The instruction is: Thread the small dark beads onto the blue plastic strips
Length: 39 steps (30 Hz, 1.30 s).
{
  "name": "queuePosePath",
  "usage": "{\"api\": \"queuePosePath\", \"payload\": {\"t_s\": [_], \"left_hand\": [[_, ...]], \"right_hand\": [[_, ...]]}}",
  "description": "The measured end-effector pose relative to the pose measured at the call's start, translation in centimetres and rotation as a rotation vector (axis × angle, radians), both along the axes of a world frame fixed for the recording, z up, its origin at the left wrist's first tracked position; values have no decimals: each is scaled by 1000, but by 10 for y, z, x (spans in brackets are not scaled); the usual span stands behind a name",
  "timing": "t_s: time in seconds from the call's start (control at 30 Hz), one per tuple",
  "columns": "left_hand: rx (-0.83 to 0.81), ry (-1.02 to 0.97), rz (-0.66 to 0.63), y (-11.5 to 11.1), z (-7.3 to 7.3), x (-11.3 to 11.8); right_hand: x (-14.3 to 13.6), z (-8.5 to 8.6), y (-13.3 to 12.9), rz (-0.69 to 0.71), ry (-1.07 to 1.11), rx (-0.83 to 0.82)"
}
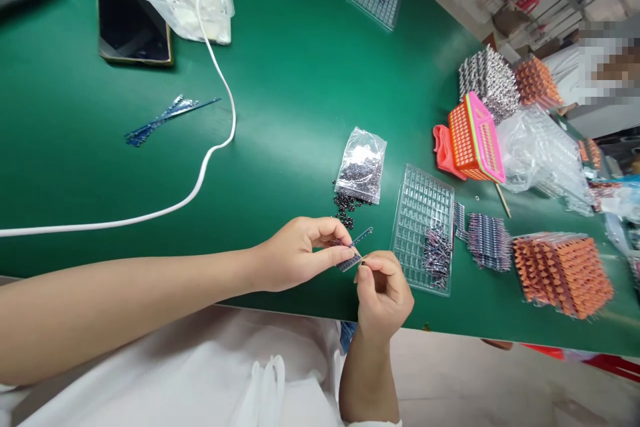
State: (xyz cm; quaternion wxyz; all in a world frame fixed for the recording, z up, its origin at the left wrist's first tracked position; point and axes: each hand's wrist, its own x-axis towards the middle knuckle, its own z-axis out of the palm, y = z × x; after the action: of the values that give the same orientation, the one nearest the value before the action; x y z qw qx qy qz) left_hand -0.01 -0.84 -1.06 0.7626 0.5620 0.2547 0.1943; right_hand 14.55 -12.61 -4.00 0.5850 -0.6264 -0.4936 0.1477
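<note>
My left hand (305, 255) is closed, thumb and fingertips pinching a narrow dark blue strip (363, 235) with small marks along it. Close beside it, my right hand (384, 293) is closed in a pinch on a tiny dark piece (363, 263). The fingertips of both hands nearly meet, and details between them are too small to make out. Just beyond my hands lie loose small black beads (345, 205) and a clear plastic bag (361, 167) of similar beads. To the right is a clear compartment tray (417, 233) with a pile of thin dark pieces (438, 257).
Stacked parts (489, 242) and orange-brown stacks (563, 273) stand at the right, below an orange basket (465, 140). A white cable (233, 113) crosses the green table (290, 93). Farther left are blue strips (163, 121), a phone (133, 17) and a bag (187, 0).
</note>
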Motion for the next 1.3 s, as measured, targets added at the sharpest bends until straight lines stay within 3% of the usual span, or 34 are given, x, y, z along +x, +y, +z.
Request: {"api": "queuePosePath", "payload": {"t_s": [1.3], "left_hand": [[291, 74, -41, 6, 1, -1]], "right_hand": [[2, -2, -1, 36, 50, -87]]}}
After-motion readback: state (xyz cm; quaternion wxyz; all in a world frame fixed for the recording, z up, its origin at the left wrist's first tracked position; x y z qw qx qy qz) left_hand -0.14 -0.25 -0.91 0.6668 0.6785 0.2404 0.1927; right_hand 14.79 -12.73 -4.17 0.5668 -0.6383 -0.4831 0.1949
